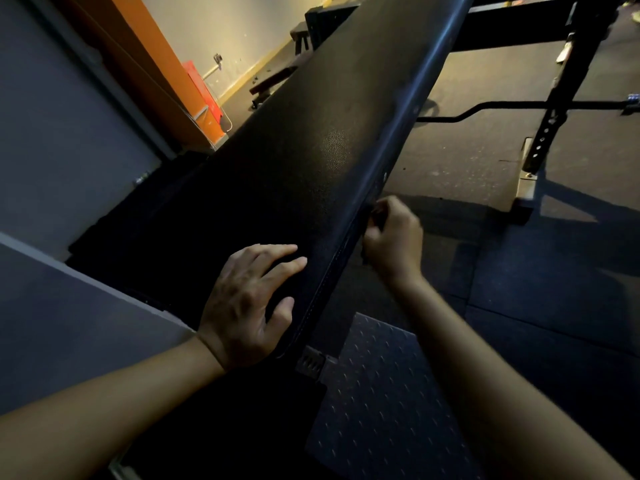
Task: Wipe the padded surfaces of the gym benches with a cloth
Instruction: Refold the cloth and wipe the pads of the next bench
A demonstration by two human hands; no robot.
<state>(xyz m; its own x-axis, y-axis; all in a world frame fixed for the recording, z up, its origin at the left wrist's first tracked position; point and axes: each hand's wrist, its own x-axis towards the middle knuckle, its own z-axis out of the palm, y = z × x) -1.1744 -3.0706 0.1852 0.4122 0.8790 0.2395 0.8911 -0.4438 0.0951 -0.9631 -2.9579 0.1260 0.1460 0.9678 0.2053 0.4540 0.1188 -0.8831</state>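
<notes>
Dark rubber gym floor (485,168) surrounds the long padded bench (294,161), where the left hand (247,303) lies flat bracing its top while the right hand (393,237) curls round what seems a dark cloth (377,216) at the side edge, best dragged along with firm pressure.

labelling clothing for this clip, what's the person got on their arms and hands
Nothing visible: both arms are bare with no sleeve in view. No gloves on the left hand or right hand, no watch or band at either wrist. No ring shows on the left; the right's fingers are too shadowed to tell.
</notes>
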